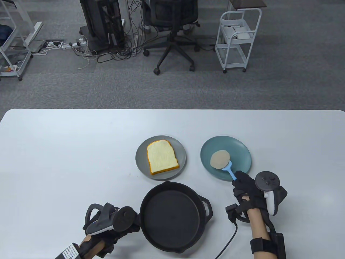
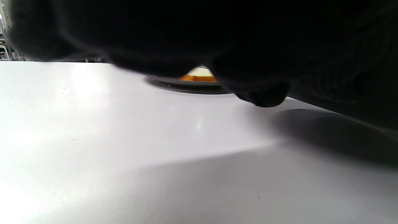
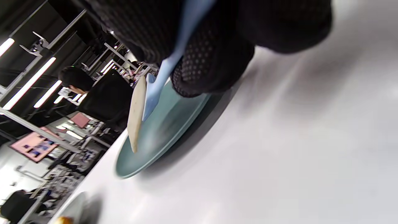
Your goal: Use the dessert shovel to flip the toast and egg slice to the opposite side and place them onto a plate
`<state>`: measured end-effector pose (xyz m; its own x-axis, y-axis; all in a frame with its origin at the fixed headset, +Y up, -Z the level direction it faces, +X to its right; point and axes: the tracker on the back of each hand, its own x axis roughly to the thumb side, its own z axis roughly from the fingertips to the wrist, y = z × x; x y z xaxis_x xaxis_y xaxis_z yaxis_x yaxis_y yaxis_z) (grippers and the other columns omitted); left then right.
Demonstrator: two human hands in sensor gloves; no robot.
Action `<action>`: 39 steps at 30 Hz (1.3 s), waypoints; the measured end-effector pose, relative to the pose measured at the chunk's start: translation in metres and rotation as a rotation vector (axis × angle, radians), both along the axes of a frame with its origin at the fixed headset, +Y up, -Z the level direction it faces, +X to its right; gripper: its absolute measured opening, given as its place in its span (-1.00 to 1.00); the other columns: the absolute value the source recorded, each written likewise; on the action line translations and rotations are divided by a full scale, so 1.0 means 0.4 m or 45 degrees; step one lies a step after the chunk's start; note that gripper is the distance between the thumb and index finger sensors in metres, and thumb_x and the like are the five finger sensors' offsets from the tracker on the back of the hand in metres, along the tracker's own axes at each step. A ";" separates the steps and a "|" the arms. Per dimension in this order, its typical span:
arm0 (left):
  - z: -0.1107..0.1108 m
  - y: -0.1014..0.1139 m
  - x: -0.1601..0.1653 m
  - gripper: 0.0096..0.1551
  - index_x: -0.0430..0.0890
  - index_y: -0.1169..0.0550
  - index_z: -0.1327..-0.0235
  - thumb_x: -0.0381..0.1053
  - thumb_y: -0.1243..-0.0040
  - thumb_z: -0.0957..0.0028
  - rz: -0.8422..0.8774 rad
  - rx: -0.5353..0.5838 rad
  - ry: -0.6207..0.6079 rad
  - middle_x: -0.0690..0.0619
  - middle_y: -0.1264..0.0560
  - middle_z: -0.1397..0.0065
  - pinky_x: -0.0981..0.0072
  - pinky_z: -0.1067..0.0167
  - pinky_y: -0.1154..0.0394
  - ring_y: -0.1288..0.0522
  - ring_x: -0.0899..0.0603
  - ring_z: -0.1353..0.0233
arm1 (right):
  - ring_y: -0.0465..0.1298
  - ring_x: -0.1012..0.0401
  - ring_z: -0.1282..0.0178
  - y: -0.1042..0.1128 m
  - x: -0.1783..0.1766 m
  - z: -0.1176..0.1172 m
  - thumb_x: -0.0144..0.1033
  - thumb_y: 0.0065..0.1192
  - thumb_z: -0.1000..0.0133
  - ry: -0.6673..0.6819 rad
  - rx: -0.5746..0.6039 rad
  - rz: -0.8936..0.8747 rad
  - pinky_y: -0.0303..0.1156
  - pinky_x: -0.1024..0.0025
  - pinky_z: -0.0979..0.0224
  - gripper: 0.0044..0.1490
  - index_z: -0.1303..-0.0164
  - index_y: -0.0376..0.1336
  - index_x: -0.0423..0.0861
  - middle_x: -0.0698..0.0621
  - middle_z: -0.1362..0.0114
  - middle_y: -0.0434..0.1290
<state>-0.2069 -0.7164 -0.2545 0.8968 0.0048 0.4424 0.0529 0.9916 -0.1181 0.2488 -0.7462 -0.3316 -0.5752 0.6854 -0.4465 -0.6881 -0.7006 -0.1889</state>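
Two plates are seen on the white table (image 1: 67, 151), side by side toward the middle. One slice of toast (image 1: 162, 157) lies flat on the grey plate (image 1: 141, 162) on the left. One egg slice (image 1: 220, 159), pale and round, is carried over the blue-green plate (image 1: 240, 151) on the right. One black pan (image 1: 172, 218) is set on the near side of the plates, close to the table's near edge, and nothing is seen inside it.

One light-blue dessert shovel (image 1: 229, 170) is gripped by the right hand (image 1: 245, 188), with the gloved fingers curled round its handle. Its blade is tucked under the near edge of the egg slice. In the right wrist view the egg slice (image 3: 136, 113) is shown resting on the shovel's blade (image 3: 152, 96), lifted off the plate's surface (image 3: 161, 137) along most of its length; whether its far edge touches the plate cannot be told.

The left hand (image 1: 116, 226) is held at the left side of the pan, against its rim or handle. Its fingers are hidden beneath the tracker in the table view and appear only as a dark blur in the left wrist view, so whether they are closed round anything cannot be told. In that view the toast (image 2: 199, 74) is glimpsed on its plate beyond the fingers.

One tracker is strapped to the back of each hand, two in all.
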 end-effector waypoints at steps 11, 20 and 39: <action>-0.007 -0.001 -0.008 -0.47 0.14 -0.81 0.31 0.41 -0.39 0.40 -0.004 -0.009 0.025 0.29 -0.73 0.64 0.18 0.40 -0.69 -0.67 0.05 0.71 | 0.71 0.14 0.10 0.062 -0.053 -0.041 -0.29 0.43 -0.01 0.008 -0.001 0.909 0.60 0.32 0.17 -0.41 -0.30 0.44 -0.01 0.02 -0.26 0.72; -0.012 -0.009 -0.008 -0.47 0.14 -0.81 0.30 0.41 -0.39 0.40 -0.001 -0.058 0.011 0.29 -0.73 0.64 0.19 0.39 -0.69 -0.67 0.05 0.70 | 0.70 0.14 0.07 0.093 -0.091 -0.059 -0.27 0.41 -0.02 0.060 -0.046 1.288 0.59 0.28 0.10 -0.41 -0.32 0.42 0.01 0.03 -0.24 0.72; -0.013 -0.006 -0.013 -0.47 0.14 -0.80 0.30 0.41 -0.38 0.39 0.021 -0.035 0.021 0.29 -0.73 0.64 0.18 0.39 -0.69 -0.67 0.05 0.70 | 0.63 0.28 0.55 0.209 -0.200 0.094 0.10 0.23 -0.02 0.241 0.239 0.943 0.57 0.44 0.45 -0.31 -0.17 0.45 -0.12 0.17 0.28 0.72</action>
<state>-0.2120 -0.7190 -0.2598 0.9038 0.0316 0.4267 0.0345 0.9886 -0.1463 0.1688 -0.6625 -0.2940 -0.9665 0.1477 -0.2099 -0.0865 -0.9574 -0.2755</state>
